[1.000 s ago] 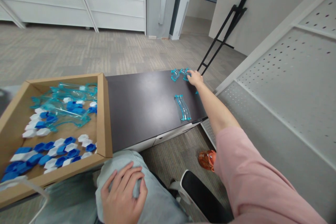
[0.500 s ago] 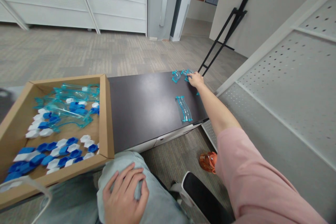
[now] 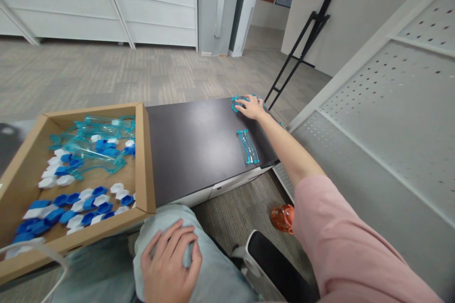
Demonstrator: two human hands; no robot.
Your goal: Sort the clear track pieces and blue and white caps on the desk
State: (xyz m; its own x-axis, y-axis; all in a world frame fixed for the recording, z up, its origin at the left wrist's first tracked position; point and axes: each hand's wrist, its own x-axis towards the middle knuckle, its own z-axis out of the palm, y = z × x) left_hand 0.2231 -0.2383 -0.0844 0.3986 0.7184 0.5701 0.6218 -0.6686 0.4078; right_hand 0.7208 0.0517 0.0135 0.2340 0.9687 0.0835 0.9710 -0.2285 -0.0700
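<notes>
My right hand (image 3: 252,107) reaches to the far right corner of the dark table (image 3: 195,142) and lies over small clear teal curved track pieces (image 3: 236,102), fingers spread on top of them. A longer teal S-shaped track piece (image 3: 248,146) lies on the table just nearer to me, untouched. My left hand (image 3: 170,260) rests flat on my knee, holding nothing.
A cardboard box (image 3: 144,161) at the left holds clear teal track parts (image 3: 92,144) and several blue and white hexagonal pieces (image 3: 76,203). An orange bottle (image 3: 282,216) stands on the floor. A black chair armrest (image 3: 273,265) is below. A perforated white panel (image 3: 377,118) stands at the right.
My right hand has shifted left across the table corner, from the rightmost small teal piece onto both pieces, fingers now spread over them. The left hand has stayed on my knee.
</notes>
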